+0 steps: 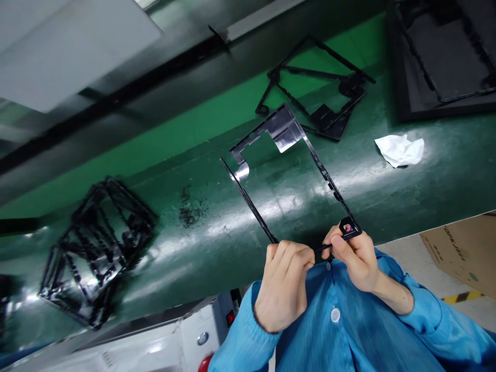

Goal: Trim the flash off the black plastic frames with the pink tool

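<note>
A thin black plastic frame (pixel 284 126) is held up over the green work surface, its wide end tilted away from me. My left hand (pixel 284 281) closes round the near edge at its left corner, the fingers curled over the bar. At the near right corner my right hand (pixel 356 258) pinches the same frame between thumb and fingers, beside a small square end piece with a pinkish spot. The fingertips of the left hand are partly hidden by its own knuckles. Beyond the held frame, more black frames (pixel 325 113) lie loosely crossed on the surface.
A blurred pile of black frames (pixel 96 248) lies to the left. Crumpled white paper (pixel 400 150) and a dark tray (pixel 426 111) holding a frame are on the right. Dark scraps (pixel 191 209) dot the green surface (pixel 170 279). A cardboard box (pixel 457 258) stands on the floor.
</note>
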Demonstrator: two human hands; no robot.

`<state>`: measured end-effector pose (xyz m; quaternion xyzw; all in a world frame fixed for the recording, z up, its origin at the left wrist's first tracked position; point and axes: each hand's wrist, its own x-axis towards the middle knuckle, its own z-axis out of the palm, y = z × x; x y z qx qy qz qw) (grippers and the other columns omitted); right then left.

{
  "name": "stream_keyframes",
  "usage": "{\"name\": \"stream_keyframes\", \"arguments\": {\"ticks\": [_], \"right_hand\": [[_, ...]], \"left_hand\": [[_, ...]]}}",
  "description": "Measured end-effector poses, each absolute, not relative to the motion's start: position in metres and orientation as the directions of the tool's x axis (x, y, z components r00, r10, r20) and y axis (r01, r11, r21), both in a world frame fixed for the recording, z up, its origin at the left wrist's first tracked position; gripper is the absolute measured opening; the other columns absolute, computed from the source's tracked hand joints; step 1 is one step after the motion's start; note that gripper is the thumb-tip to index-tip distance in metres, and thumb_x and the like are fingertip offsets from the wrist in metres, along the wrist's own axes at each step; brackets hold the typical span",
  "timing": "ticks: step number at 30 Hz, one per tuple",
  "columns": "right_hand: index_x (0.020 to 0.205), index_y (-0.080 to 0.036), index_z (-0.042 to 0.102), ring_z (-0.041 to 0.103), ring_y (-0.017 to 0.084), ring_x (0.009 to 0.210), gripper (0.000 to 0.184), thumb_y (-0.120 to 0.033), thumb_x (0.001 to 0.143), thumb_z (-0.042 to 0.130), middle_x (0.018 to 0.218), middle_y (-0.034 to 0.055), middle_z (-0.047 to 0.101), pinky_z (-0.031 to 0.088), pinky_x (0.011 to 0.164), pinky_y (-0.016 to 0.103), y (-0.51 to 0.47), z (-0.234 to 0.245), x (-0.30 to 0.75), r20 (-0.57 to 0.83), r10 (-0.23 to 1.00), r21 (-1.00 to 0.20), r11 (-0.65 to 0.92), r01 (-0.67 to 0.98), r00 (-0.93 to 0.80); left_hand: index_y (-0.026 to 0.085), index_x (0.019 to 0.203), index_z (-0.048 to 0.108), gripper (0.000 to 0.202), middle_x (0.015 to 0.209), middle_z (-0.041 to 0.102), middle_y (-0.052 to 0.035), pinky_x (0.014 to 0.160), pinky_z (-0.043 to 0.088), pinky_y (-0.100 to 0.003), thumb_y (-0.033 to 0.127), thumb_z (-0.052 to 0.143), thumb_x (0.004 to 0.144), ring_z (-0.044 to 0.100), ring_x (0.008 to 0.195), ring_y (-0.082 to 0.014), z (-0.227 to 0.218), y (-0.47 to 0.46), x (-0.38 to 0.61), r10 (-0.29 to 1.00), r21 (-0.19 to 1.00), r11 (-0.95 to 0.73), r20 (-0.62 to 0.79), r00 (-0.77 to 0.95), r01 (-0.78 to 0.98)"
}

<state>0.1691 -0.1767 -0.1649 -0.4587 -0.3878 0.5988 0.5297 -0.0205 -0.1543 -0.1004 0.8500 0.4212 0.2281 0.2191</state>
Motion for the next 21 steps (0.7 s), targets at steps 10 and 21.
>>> {"name": "stream_keyframes", "arguments": {"ticks": [10,21], "right_hand": [[0.098,-0.020,0.077,0.052,0.013,0.050,0.039,-0.051,0.114,0.061,0.076,0.0044,0.077,0.039,0.048,0.029,-0.176,-0.166,0.168,-0.137,0.991,-0.959,-0.133,-0.251,-0.003],[0.096,-0.019,0.076,0.046,0.013,0.049,0.039,-0.052,0.113,0.063,0.072,0.0043,0.076,0.035,0.046,0.029,-0.175,-0.165,0.166,-0.144,0.989,-0.949,-0.129,-0.287,0.029]], "left_hand": [[0.018,0.119,0.065,0.013,0.098,0.075,-0.0032,0.078,0.041,-0.033,0.013,0.054,0.116,0.064,0.084,-0.0181,-0.093,-0.157,-0.038,0.820,0.490,-0.556,0.188,0.541,0.671],[0.015,0.120,0.068,0.022,0.104,0.073,-0.0079,0.078,0.040,-0.037,0.015,0.046,0.118,0.062,0.087,-0.0216,-0.076,-0.165,-0.056,0.798,0.278,-0.597,0.107,0.593,0.753]]}}
